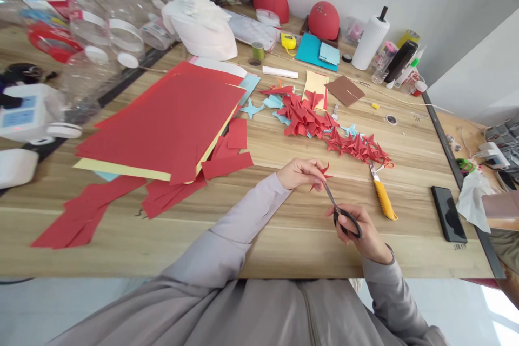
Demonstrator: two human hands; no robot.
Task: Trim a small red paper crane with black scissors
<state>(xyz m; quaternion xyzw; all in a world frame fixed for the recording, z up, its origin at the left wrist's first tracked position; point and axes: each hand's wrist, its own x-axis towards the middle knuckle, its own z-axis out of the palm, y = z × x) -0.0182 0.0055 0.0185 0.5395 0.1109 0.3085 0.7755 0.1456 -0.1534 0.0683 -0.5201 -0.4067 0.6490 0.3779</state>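
1. Left hand point(302, 174): grip drawn to a fingertip pinch, a small red paper star point(325, 170) caught in it. The star sits above the surface point(292, 248), in front of the person's chest, its points spreading past the fingertips.
2. Right hand point(362, 230): grip curled through the loops of black-handled scissors point(345, 219). Blades look nearly together; from my remote view I can't tell whether paper lies between them. Their tips reach the star, right beside the left fingertips.
3. Step in hand, my judgement: fine scissor work at the star. I would keep the left pinch firm near the star's middle but light enough not to crush the folds, turning the paper rather than the scissors.
4. I would use only the blade tips, in short snips, and angle them away from the left fingers. Main risk, I think: a slip into a fingertip, or a crease flattened by pressure.
5. Just beyond the hands: a row of red folded stars point(357, 147) joins a looser red pile point(304, 114), with a light blue star point(252, 109) nearby. The yellow-handled cutter point(385, 200) lies right of the scissors, not touching them; I would keep the right elbow and wrist clear of it.
6. Further out: red strips point(227, 165) and large red sheets point(170, 113) to the left; a dark phone point(449, 213) near the right edge.
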